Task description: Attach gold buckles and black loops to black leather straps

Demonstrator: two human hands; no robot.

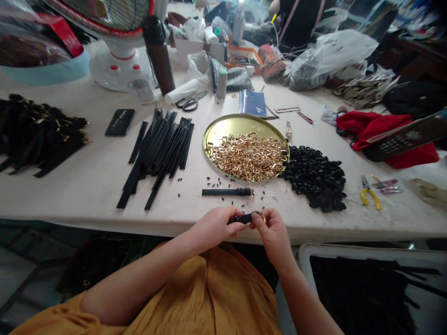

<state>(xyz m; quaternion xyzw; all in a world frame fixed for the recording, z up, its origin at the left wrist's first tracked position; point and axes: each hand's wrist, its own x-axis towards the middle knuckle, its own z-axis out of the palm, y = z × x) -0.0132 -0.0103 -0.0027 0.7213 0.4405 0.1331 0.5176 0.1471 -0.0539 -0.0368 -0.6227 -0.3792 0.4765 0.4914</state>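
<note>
Between left grip and right grip, both pinching, at the near edge of the counter: one black watch strap, gold-toned fitting rightmost; a slackened pinch could drop it, a forward sweep scatter small black pieces beyond.

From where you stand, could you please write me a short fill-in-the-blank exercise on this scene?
The shallow rounded metal tray holds a heap of small metal pieces coloured ____.
The left hand and the right hand both hold a narrow strap coloured ____.
In the picture, the white electric fan with red trim stands to the ____ of the tray.
The small metal pliers have handles coloured ____.
Missing words: gold; black; left; yellow.
</note>
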